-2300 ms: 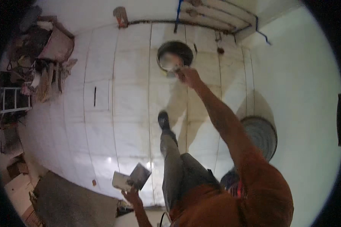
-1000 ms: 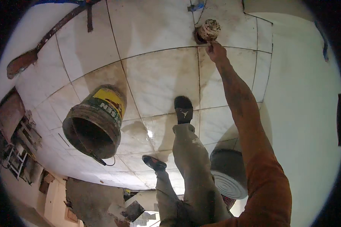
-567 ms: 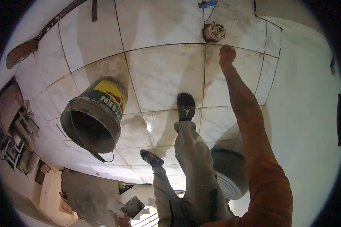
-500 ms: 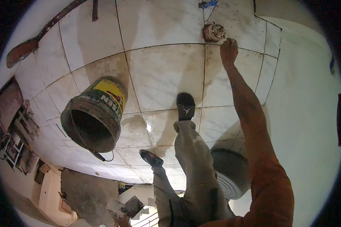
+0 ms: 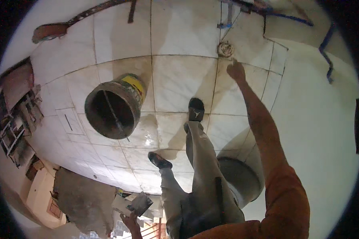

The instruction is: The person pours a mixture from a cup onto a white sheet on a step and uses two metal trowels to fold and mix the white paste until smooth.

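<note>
Nearest: left hand (image 5: pixel 130 220) clamped on two flat plates, the light one (image 5: pixel 121 203) overlapped by the dark one (image 5: pixel 141 204). Tub (image 5: pixel 241 179) beside the right leg (image 5: pixel 205 167). Bucket (image 5: pixel 111 110) on the tiles left of the feet, mouth toward the camera, between left hand and far tiles. Right hand (image 5: pixel 236 71) lower, just beside pot (image 5: pixel 226 49), apart from it; finger closure cannot be told. Beyond pot: blue pipe (image 5: pixel 289 18). Dark plate's long axis runs lower left to upper right; pot's crusted top faces the camera, axis foreshortened.
</note>
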A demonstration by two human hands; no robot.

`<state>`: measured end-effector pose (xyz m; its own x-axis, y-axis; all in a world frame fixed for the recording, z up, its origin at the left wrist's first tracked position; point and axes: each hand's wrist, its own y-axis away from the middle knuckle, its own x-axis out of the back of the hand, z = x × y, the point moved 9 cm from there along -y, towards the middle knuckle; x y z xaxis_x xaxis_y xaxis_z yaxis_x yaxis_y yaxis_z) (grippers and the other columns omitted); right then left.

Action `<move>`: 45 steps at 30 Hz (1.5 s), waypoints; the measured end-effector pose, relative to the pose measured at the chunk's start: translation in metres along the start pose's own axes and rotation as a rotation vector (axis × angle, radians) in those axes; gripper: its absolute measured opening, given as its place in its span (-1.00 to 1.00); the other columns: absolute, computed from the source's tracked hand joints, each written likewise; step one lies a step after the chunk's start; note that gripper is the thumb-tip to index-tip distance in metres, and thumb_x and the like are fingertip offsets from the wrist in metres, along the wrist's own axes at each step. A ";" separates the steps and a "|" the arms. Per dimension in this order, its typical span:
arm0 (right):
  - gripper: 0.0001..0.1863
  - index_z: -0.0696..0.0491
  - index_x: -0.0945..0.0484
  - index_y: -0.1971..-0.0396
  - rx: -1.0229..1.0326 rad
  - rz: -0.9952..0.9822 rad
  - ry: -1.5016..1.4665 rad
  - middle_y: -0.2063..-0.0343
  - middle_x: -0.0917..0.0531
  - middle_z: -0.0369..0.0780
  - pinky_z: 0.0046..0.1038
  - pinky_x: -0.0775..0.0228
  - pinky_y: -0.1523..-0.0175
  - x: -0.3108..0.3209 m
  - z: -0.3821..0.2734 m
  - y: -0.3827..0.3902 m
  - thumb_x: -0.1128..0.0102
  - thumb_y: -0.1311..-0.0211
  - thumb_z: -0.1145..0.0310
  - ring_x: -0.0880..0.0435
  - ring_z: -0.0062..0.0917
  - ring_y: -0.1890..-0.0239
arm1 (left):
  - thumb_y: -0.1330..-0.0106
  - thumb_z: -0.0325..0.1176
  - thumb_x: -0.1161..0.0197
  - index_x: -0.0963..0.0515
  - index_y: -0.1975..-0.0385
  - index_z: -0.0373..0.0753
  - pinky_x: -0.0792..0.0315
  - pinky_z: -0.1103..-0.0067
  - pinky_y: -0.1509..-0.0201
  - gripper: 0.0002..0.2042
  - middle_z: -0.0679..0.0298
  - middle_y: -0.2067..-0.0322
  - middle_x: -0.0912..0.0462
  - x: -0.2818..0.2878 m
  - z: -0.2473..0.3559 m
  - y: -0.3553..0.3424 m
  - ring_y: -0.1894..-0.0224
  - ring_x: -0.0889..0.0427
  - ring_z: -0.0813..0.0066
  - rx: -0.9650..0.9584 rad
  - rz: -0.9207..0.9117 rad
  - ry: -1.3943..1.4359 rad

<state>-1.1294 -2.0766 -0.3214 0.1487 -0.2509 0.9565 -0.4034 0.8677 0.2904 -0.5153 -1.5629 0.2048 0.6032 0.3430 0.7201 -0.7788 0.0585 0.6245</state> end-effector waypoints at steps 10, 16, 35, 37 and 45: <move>-0.89 -0.05 -0.54 0.45 -0.178 0.225 -1.032 0.51 -0.57 -0.31 -0.30 -0.48 0.34 0.116 -0.070 0.239 -0.08 -0.22 0.30 -0.57 -0.41 0.49 | -0.11 -0.65 -0.31 -0.04 -0.28 -0.22 -0.56 0.28 0.00 -0.25 0.01 -0.08 -0.38 0.008 -0.060 -0.008 -0.03 -0.49 0.16 -0.003 -0.072 0.360; -0.87 0.07 -0.56 0.44 0.016 -0.152 -0.433 0.41 -0.65 -0.13 -0.23 -0.54 0.28 0.241 -0.150 0.256 -0.04 -0.14 0.38 -0.61 -0.19 0.51 | -0.15 -0.60 -0.31 -0.07 -0.24 -0.25 -0.53 0.29 0.03 -0.31 -0.01 -0.10 -0.39 0.003 -0.079 -0.035 -0.04 -0.49 0.17 -0.197 -0.179 0.615; -0.72 0.08 -0.58 0.21 -0.076 -0.155 -1.161 0.35 -0.63 -0.22 -0.28 -0.58 0.25 0.297 0.021 0.425 -0.32 -0.14 0.26 -0.67 -0.36 0.37 | -0.25 -0.32 -0.17 -0.27 -0.20 -0.24 -0.52 0.16 0.04 -0.49 0.06 -0.02 -0.52 -0.125 -0.201 -0.001 0.00 -0.54 0.05 0.147 -0.331 1.323; -0.64 0.04 -0.52 0.02 -0.383 -0.347 -1.400 0.20 -0.65 -0.24 -0.20 -0.58 0.17 0.274 -0.008 0.467 -0.26 -0.25 0.22 -0.70 -0.38 0.27 | -0.05 -0.70 -0.23 -0.21 -0.17 -0.35 -0.52 0.10 0.02 -0.39 0.02 0.00 -0.52 -0.087 -0.198 -0.043 0.02 -0.53 -0.02 0.192 -0.382 1.447; -0.64 0.07 -0.55 0.13 -1.035 -0.549 -1.250 0.30 -0.61 -0.22 -0.15 -0.53 0.10 0.315 -0.038 0.569 -0.28 -0.24 0.11 -0.66 -0.38 0.23 | -0.07 -0.69 -0.30 -0.13 -0.21 -0.19 -0.55 0.20 0.07 -0.30 0.03 -0.06 -0.43 -0.081 -0.159 -0.044 0.02 -0.53 0.11 -0.070 -0.200 1.002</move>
<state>-1.2773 -1.6459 0.1444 -0.8857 -0.3125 0.3433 0.2329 0.3405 0.9109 -0.5572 -1.4443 0.0710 0.3274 0.9449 0.0008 -0.7074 0.2446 0.6631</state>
